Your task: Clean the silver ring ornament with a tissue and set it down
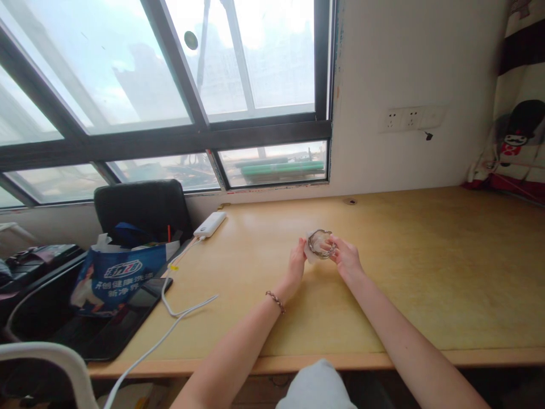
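Over the middle of the wooden table [426, 272], both hands are raised close together. My left hand [296, 262] is closed on the left edge of a pale, translucent sheet or bag [310, 254]. Its wrist wears a braided bracelet. A round, silvery ring-shaped item [321, 244] overlaps the pale piece, and my right hand [344, 255] pinches it at its right side. Whether the ring lies inside the pale piece or in front of it, I cannot tell.
A white power bank [210, 225] with a white cable [170, 309] lies at the table's left. Beyond that edge are a blue bag [119, 278] and a black chair [143, 207]. A window and wall sockets [412, 118] are behind. A curtain [522, 113] hangs at the right.
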The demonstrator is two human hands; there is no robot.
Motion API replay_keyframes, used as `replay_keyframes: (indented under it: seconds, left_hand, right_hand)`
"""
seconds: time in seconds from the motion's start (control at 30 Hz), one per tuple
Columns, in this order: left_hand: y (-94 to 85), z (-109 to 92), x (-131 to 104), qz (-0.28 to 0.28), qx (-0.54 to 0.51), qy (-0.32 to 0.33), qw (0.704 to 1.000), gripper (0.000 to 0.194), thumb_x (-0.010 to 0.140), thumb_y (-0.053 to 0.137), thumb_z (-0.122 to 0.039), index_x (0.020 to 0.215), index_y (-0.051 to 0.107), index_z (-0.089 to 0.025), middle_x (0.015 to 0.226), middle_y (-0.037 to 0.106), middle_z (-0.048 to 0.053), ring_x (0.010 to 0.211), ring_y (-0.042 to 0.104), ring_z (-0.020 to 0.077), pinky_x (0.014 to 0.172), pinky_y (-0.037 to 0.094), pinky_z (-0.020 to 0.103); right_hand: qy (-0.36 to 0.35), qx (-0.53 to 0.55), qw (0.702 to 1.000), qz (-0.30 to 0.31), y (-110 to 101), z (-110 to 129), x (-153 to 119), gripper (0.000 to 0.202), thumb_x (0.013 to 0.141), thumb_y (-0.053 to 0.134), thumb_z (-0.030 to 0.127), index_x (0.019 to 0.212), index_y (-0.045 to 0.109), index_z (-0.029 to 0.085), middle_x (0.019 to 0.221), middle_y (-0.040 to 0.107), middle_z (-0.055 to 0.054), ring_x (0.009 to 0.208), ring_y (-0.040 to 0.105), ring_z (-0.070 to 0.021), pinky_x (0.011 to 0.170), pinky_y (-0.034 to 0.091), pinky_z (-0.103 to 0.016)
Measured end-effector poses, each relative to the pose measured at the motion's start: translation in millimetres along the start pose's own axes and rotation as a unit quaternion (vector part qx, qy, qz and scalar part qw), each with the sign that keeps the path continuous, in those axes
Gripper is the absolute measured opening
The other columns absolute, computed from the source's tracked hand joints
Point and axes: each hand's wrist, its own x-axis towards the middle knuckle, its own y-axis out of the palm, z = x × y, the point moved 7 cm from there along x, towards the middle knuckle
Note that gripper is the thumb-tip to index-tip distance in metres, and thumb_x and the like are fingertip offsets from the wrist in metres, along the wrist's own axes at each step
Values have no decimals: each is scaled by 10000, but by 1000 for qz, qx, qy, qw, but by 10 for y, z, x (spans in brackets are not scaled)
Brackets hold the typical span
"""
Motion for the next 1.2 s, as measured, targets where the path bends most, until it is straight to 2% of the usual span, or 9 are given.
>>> replay_keyframes:
  seconds: [0.17, 0.37, 0.5, 0.6, 0.77, 0.9, 1.0, 1.1, 1.2]
  left_hand:
    - [37, 202, -22, -15, -59, -66, 996, 550, 664, 528, -579, 917, 614, -98, 847, 640, 109, 799, 575, 206, 677, 424, 274]
    - [165, 252, -75, 17, -93, -94, 991, 455, 707, 520, -506, 871, 630, -96, 849, 650, 112, 777, 593, 208, 670, 432, 271]
    - [119, 260, -96, -27, -107, -113, 988, 350, 689, 567, -426, 791, 623, -96, 780, 655, 102, 700, 602, 196, 642, 445, 272]
    - [73, 272, -100, -48, -110, -126, 985, 326, 672, 585, -401, 804, 608, -104, 778, 652, 98, 634, 596, 173, 588, 446, 261]
    - [31, 243, -58, -55, -135, -103, 984, 308, 674, 580, -369, 835, 610, -107, 854, 648, 105, 696, 597, 173, 616, 448, 256]
    - [-42, 193, 7, -63, -146, -67, 985, 246, 686, 579, -318, 810, 626, -111, 837, 654, 86, 722, 591, 174, 681, 448, 272]
    - [-18, 244, 26, -24, -126, -104, 986, 297, 715, 554, -371, 825, 632, -107, 834, 658, 100, 732, 599, 197, 700, 450, 296]
    - [78, 321, -18, 29, -129, -158, 979, 401, 735, 517, -449, 883, 626, -93, 902, 650, 124, 815, 598, 235, 771, 441, 336]
    - [162, 356, -80, 57, -138, -187, 971, 486, 733, 501, -500, 948, 611, -79, 955, 637, 135, 899, 579, 260, 826, 422, 359]
  right_hand:
    - [-46, 37, 998, 12, 8, 109, 16, 277, 523, 738, 259, 718, 595, 125, 689, 648, -27, 616, 629, -171, 551, 528, -258]
    - [-92, 31, 995, 37, 20, 178, 50, 320, 541, 738, 254, 802, 596, 134, 773, 648, -30, 693, 627, -164, 640, 523, -257]
    - [-116, 8, 992, 40, 24, 185, 56, 335, 552, 732, 244, 837, 594, 134, 797, 644, -28, 704, 620, -148, 673, 511, -251]
    - [-128, -15, 991, 40, 38, 197, 37, 340, 562, 724, 251, 855, 597, 134, 806, 641, -28, 710, 620, -151, 674, 507, -255]
    - [-128, -47, 990, 44, 64, 211, 1, 339, 563, 717, 278, 849, 605, 135, 811, 645, -36, 701, 625, -164, 645, 510, -265]
    - [-78, -74, 993, 46, 48, 131, 21, 304, 584, 693, 335, 782, 618, 116, 742, 657, -50, 634, 631, -170, 585, 511, -262]
    - [-56, -84, 994, 39, 24, 90, 43, 314, 585, 686, 364, 751, 626, 103, 709, 661, -57, 584, 626, -165, 547, 502, -252]
    - [-67, -73, 995, 27, 1, 105, 58, 290, 579, 691, 357, 708, 635, 103, 657, 659, -44, 560, 609, -145, 548, 488, -237]
    - [-66, -74, 995, 4, -39, 103, 71, 272, 563, 697, 358, 653, 639, 109, 598, 651, -34, 544, 593, -142, 535, 471, -233]
